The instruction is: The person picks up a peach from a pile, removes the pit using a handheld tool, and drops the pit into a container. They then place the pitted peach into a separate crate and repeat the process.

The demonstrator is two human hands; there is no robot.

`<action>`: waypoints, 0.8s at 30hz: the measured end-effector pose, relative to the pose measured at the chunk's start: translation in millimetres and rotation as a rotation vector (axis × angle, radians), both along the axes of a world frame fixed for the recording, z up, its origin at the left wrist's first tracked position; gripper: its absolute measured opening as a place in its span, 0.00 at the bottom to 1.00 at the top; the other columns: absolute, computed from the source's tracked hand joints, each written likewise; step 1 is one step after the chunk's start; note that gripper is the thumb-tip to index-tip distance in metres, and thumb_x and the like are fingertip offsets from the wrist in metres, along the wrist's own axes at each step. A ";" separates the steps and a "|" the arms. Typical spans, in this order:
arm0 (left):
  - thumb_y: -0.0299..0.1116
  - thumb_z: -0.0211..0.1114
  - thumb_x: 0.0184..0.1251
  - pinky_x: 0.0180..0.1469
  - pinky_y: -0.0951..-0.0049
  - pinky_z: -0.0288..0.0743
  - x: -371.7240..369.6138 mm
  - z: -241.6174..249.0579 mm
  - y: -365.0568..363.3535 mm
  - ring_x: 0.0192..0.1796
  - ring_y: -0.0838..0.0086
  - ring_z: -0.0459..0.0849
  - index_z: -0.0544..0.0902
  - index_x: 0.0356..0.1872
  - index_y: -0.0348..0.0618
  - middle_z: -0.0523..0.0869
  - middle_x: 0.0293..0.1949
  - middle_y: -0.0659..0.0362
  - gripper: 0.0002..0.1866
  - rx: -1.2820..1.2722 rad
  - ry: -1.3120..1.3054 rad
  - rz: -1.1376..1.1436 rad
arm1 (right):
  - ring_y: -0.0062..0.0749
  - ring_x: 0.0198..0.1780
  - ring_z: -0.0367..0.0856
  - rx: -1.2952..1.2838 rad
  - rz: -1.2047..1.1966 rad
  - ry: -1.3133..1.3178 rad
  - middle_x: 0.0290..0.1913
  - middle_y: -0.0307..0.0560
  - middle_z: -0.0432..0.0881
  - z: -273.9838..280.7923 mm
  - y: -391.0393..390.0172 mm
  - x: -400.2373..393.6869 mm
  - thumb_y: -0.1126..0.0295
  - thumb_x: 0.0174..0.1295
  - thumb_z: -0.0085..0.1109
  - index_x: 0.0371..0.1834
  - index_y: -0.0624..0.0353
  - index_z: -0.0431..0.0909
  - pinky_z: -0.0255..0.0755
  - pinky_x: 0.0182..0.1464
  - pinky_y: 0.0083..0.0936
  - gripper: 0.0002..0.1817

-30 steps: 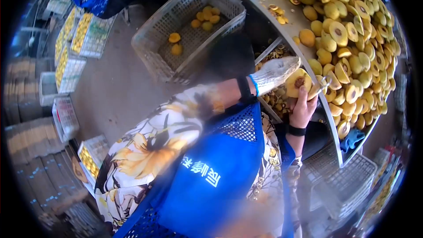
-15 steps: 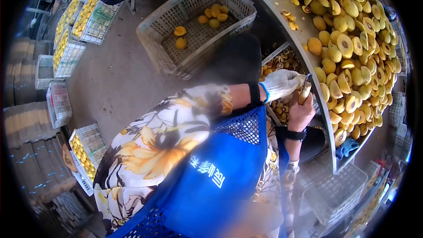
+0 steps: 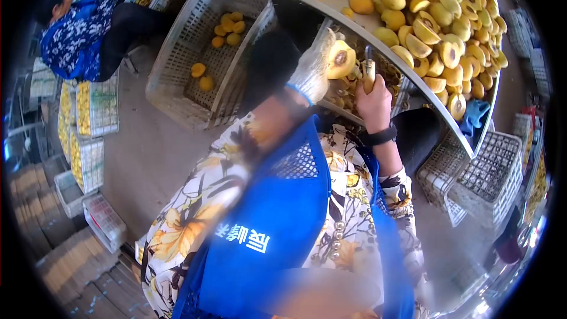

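My left hand [image 3: 311,70], in a white knit glove, holds up a yellow peach half [image 3: 341,60]. Its cut face is turned to me, with a brown centre. Bare and closed, my right hand [image 3: 374,104] grips a pitting knife [image 3: 369,72] by its light wooden handle. The dark metal blade points up, a little to the right of the peach half and apart from it. Below both hands lies a bin of peach scraps [image 3: 342,91], partly hidden by them. Halved peaches [image 3: 440,29] are heaped on the metal table [image 3: 331,9] beyond.
A grey plastic crate [image 3: 168,91] with several peaches stands left of my knee. Further left sits another person [image 3: 88,35] in blue, near stacked full crates [image 3: 97,112]. A blue cloth [image 3: 474,119] hangs at the table corner; crates [image 3: 487,168] stand at the right.
My view has swung, so the table and crate sit further left and higher. The hands have parted: the gloved left hand now shows the peach half, away from the knife.
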State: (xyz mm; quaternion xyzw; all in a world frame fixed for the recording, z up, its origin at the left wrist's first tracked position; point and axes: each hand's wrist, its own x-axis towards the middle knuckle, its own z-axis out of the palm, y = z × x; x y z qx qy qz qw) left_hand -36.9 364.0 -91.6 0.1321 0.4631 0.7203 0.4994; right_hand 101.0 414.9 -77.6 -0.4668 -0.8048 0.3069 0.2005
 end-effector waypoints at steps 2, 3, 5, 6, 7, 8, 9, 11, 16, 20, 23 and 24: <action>0.42 0.39 0.73 0.49 0.77 0.73 4.0 7.2 -2.5 0.49 0.79 0.75 0.70 0.52 0.37 0.75 0.50 0.59 0.20 0.017 0.103 0.061 | 0.59 0.31 0.76 0.027 0.032 0.061 0.25 0.63 0.77 3.8 -7.1 3.6 0.68 0.54 0.55 0.36 0.64 0.70 0.70 0.31 0.40 0.11; 0.46 0.38 0.72 0.49 0.78 0.72 5.9 10.7 -0.3 0.48 0.78 0.76 0.71 0.53 0.38 0.77 0.48 0.58 0.23 0.041 -0.095 0.100 | 0.60 0.32 0.76 -0.037 0.068 0.026 0.25 0.65 0.76 7.4 -9.4 4.0 0.69 0.54 0.54 0.37 0.64 0.67 0.69 0.31 0.42 0.12; 0.48 0.39 0.72 0.49 0.78 0.72 10.0 34.4 -1.3 0.47 0.78 0.76 0.72 0.52 0.38 0.78 0.46 0.58 0.24 -0.096 0.054 0.047 | 0.61 0.31 0.75 -0.009 0.148 -0.006 0.25 0.66 0.75 2.8 -11.8 5.4 0.72 0.52 0.54 0.34 0.64 0.65 0.68 0.31 0.45 0.10; 0.49 0.40 0.71 0.49 0.78 0.71 12.0 41.4 -0.8 0.47 0.78 0.76 0.73 0.51 0.38 0.78 0.45 0.58 0.24 -0.162 0.130 0.022 | 0.61 0.30 0.75 0.026 0.190 0.010 0.24 0.65 0.75 1.0 -12.5 7.0 0.73 0.51 0.53 0.34 0.65 0.64 0.68 0.30 0.46 0.11; 0.50 0.42 0.70 0.48 0.80 0.71 14.9 35.0 0.4 0.46 0.78 0.76 0.73 0.51 0.38 0.79 0.44 0.58 0.25 -0.101 0.215 0.056 | 0.61 0.29 0.75 0.033 0.184 -0.012 0.24 0.65 0.75 -3.5 -12.6 8.3 0.74 0.51 0.53 0.34 0.65 0.64 0.68 0.30 0.46 0.11; 0.50 0.43 0.70 0.48 0.80 0.71 16.4 34.8 1.3 0.45 0.78 0.77 0.73 0.51 0.38 0.79 0.44 0.58 0.24 -0.093 0.155 0.044 | 0.61 0.29 0.74 0.040 0.178 -0.034 0.23 0.65 0.75 -9.4 -11.5 8.6 0.74 0.50 0.53 0.35 0.66 0.63 0.68 0.30 0.46 0.12; 0.49 0.44 0.70 0.47 0.80 0.71 16.9 34.7 1.1 0.44 0.79 0.77 0.73 0.50 0.38 0.79 0.43 0.58 0.24 -0.086 0.095 0.033 | 0.61 0.29 0.74 0.046 0.173 -0.057 0.23 0.65 0.75 -12.8 -10.7 8.6 0.75 0.50 0.53 0.35 0.66 0.63 0.68 0.30 0.46 0.12; 0.48 0.46 0.70 0.46 0.80 0.71 20.9 34.1 1.0 0.42 0.80 0.77 0.73 0.50 0.38 0.79 0.41 0.59 0.22 -0.065 0.020 0.041 | 0.60 0.28 0.74 -0.004 0.141 -0.093 0.23 0.65 0.75 -11.9 -12.2 7.9 0.75 0.50 0.53 0.36 0.66 0.62 0.68 0.30 0.46 0.13; 0.43 0.52 0.68 0.40 0.82 0.72 26.1 18.2 9.4 0.36 0.82 0.77 0.77 0.45 0.39 0.80 0.37 0.61 0.17 0.121 0.130 0.110 | 0.60 0.28 0.74 -0.065 0.139 -0.094 0.23 0.65 0.75 -0.3 -19.3 4.7 0.75 0.49 0.54 0.35 0.67 0.62 0.68 0.31 0.46 0.13; 0.40 0.55 0.66 0.33 0.83 0.71 18.1 13.7 15.9 0.31 0.83 0.76 0.80 0.40 0.38 0.81 0.33 0.63 0.14 -0.040 0.160 0.001 | 0.61 0.29 0.74 -0.112 0.183 -0.096 0.23 0.67 0.75 -3.0 -22.3 7.1 0.74 0.50 0.52 0.34 0.68 0.63 0.68 0.32 0.47 0.12; 0.40 0.57 0.64 0.34 0.83 0.72 -3.5 20.5 13.7 0.32 0.82 0.78 0.79 0.42 0.38 0.81 0.34 0.62 0.15 -0.099 0.185 -0.338 | 0.63 0.31 0.74 -0.223 0.274 -0.056 0.25 0.69 0.74 3.1 -18.2 11.8 0.72 0.51 0.52 0.34 0.69 0.65 0.69 0.34 0.46 0.12; 0.40 0.57 0.64 0.36 0.82 0.73 -8.1 20.6 12.6 0.33 0.81 0.78 0.78 0.43 0.37 0.81 0.36 0.61 0.16 -0.009 0.333 -0.357 | 0.60 0.30 0.75 -0.227 0.268 -0.023 0.25 0.68 0.75 4.3 -18.3 12.2 0.72 0.51 0.52 0.35 0.69 0.66 0.69 0.33 0.44 0.12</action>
